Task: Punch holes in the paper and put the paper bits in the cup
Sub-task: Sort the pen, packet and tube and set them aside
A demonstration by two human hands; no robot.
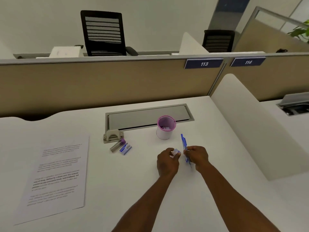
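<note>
**Both hands closed on small items above the desk**

Right hand [198,156] grips blue pens [185,150]; left hand [168,162] pinches a small white object [175,151] (identity unclear). On the desk [217,131], by size: printed paper [55,178] far left; pink-rimmed cup [164,128], bits inside, beyond the hands; hole punch [113,134] left of it.

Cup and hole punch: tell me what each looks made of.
The cup looks like plastic or coated card: smooth white wall, matte pink rim and lining; the picture leaves it open. The hole punch looks like grey-beige plastic or painted metal, with a dull, even sheen; a darker slot shows under its lever. Neither hand touches them.
</note>
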